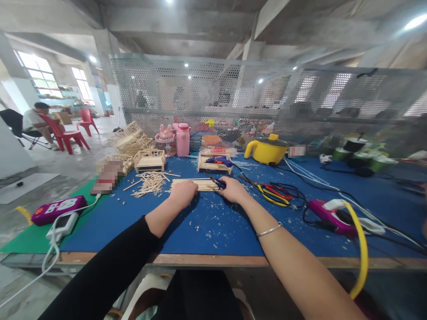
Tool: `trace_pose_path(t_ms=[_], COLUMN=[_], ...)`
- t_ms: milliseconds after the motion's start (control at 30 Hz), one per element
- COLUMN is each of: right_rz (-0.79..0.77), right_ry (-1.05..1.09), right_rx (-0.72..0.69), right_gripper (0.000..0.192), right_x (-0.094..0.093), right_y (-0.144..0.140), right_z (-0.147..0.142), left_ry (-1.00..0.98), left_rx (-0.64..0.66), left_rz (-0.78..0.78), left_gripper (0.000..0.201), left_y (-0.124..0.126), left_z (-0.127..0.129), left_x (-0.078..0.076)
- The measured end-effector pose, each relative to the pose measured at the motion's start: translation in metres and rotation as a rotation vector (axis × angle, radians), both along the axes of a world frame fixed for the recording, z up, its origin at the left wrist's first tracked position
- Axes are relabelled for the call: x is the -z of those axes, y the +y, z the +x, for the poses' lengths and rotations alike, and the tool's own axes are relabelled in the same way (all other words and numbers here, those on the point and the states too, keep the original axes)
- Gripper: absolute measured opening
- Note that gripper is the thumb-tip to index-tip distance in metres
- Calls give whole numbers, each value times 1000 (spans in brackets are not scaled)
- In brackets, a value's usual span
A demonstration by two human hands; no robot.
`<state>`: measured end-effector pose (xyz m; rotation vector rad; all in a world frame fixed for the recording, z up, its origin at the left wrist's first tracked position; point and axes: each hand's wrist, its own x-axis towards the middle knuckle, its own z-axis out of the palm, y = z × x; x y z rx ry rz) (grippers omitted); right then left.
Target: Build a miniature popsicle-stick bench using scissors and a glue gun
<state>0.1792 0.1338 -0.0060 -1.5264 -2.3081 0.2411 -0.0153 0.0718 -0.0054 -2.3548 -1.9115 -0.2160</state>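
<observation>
I count one yellow pot [267, 150], two pink bottles [183, 139], two red chairs [87, 121], and my two hands [183, 194].

Wooden sticks [195, 184] under both hands: pale, bare, matt. Loose stick pile [150, 182] at 10 o'clock from left hand [183, 194]: same dry wood. Table mat [213, 226]: blue, soft-looking, matt, dotted with wood crumbs. Table edge [187, 259]: rough brown wood. Bracelet [269, 230] on right wrist: thin shiny metal. Left sleeve [110, 271]: black cloth, matt. Pot [267, 150] at 1 o'clock from right hand [233, 190]: glossy yellow plastic. Pink bottle [183, 139]: smooth plastic.
</observation>
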Motion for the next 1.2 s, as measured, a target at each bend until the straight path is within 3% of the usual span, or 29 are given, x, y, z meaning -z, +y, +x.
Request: trace_pose_path(t_ms=[233, 567, 700, 833, 900, 933, 1033, 1133, 1200], right_rz=[15, 12, 11, 104, 167, 191, 177, 19, -98], right_ry=[12, 25, 150, 337, 491, 577, 769, 824, 848], right_rx=[-13, -136, -179, -84, -17, 2, -42, -210, -320], right_gripper=[22, 21, 23, 27, 24, 23, 24, 27, 27], right_x=[4, -4, -6, -12, -17, -20, -24, -23, -21], right_y=[3, -3, -4, -5, -7, -10, -20, -34, -41], right_z=[-2, 2, 2, 2, 1, -1, -11, -27, -37], left_ry=[-26, -35, -50, -90, -297, -490, -1324, -2041, -2252], left_rx=[-12, -32, -45, -70, -131, -163, -131, 41, 86], left_rz=[25, 13, -13, 17, 118, 196, 357, 160, -6], left_gripper=[26, 27, 25, 23, 21, 19, 18, 11, 8], left_y=[3, 1, 0, -7, -10, -11, -9, -5, -3], left_z=[-2, 3, 6, 4, -3, -8, -21, -26, -23], left_x=[8, 4, 5, -5, -18, -25, -45, -53, -51])
